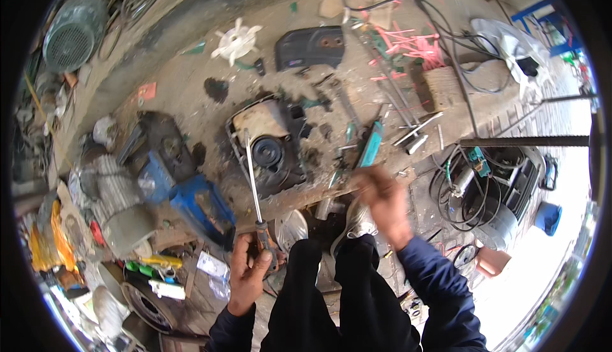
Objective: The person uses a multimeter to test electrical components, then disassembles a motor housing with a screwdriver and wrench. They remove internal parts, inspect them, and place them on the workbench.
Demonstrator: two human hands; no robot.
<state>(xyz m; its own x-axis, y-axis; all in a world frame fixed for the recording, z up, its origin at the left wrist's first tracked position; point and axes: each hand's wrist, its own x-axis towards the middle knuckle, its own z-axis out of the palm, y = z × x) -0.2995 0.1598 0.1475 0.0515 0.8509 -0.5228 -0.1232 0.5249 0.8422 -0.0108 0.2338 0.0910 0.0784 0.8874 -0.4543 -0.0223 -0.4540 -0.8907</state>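
Note:
My left hand (248,268) is closed around the dark and orange handle of a long screwdriver (253,186). Its thin shaft points away from me, and the tip overlaps a black machine housing (293,170) with a round black hub (267,152) and a tan panel (260,120). Whether the tip touches the housing I cannot tell. My right hand (384,202) is smeared by motion above the bench's front edge, so its fingers do not show clearly. Just beyond it lies a teal-handled tool (370,145), apparently apart from the hand.
A blue tool casing (203,208) sits left of the housing. Behind it are a white fan wheel (236,42) and a black cover (310,47). Pink strips (411,43) and a dark cable (440,24) lie at the far right. A motor (75,33) stands at far left.

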